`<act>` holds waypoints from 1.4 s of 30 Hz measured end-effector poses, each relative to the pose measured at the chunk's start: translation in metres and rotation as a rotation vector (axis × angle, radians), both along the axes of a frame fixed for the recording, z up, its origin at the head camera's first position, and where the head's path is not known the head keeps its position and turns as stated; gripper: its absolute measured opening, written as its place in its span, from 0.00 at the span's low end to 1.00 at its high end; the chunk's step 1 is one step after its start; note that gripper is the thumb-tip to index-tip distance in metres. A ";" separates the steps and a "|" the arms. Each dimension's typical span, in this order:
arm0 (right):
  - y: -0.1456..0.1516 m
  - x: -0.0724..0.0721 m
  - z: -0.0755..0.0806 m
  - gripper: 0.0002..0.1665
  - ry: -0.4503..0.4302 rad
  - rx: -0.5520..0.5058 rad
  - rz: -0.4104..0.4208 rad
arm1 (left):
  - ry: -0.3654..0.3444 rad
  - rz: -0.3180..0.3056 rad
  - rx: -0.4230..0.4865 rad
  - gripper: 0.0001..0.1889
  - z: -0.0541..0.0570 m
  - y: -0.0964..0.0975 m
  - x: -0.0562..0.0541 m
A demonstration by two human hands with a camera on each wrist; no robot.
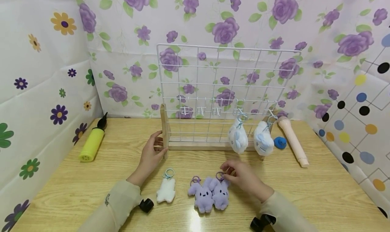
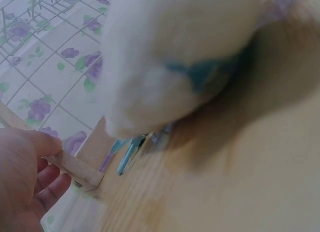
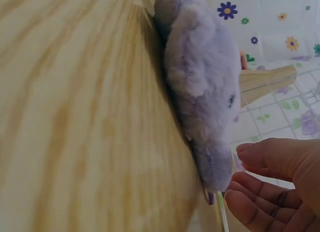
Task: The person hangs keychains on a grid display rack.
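Note:
My left hand (image 1: 151, 154) holds the left wooden upright (image 1: 165, 132) of a white wire grid rack (image 1: 210, 84), thumb on one side and fingers on the other. My right hand (image 1: 240, 175) reaches to the purple key ring (image 1: 219, 175) of the right purple plush bunny (image 1: 220, 194); in the right wrist view its thumb and fingers (image 3: 245, 204) are apart beside the bunny's ear. A second purple bunny (image 1: 203, 198) lies against it. Between my arms lies a white plush keychain (image 1: 166, 190) with a blue ring, which looms large and blurred in the left wrist view.
Two white-and-blue plush keychains, one (image 1: 238, 137) left of the other (image 1: 263, 139), hang from hooks at the rack's right. Several white hooks (image 1: 201, 110) line the grid. A yellow pump (image 1: 92, 144) lies left; a blue toy (image 1: 280, 143) and pale pink tube (image 1: 294, 142) lie right.

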State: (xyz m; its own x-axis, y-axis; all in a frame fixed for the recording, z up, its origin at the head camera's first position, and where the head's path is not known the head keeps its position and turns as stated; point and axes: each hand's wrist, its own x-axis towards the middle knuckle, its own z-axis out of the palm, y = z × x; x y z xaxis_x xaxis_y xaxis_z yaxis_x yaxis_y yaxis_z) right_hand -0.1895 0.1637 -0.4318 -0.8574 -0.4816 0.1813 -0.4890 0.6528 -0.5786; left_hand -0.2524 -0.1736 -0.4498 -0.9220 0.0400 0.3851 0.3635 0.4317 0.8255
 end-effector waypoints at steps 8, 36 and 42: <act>-0.004 -0.005 0.000 0.09 -0.019 0.071 0.012 | -0.010 -0.002 -0.005 0.35 0.000 -0.001 0.001; -0.004 -0.015 0.003 0.08 -0.093 0.166 0.089 | 0.013 -0.002 -0.026 0.35 -0.001 0.000 0.001; -0.004 -0.014 0.007 0.09 -0.107 0.174 0.112 | 0.010 -0.001 -0.023 0.35 -0.002 -0.001 0.001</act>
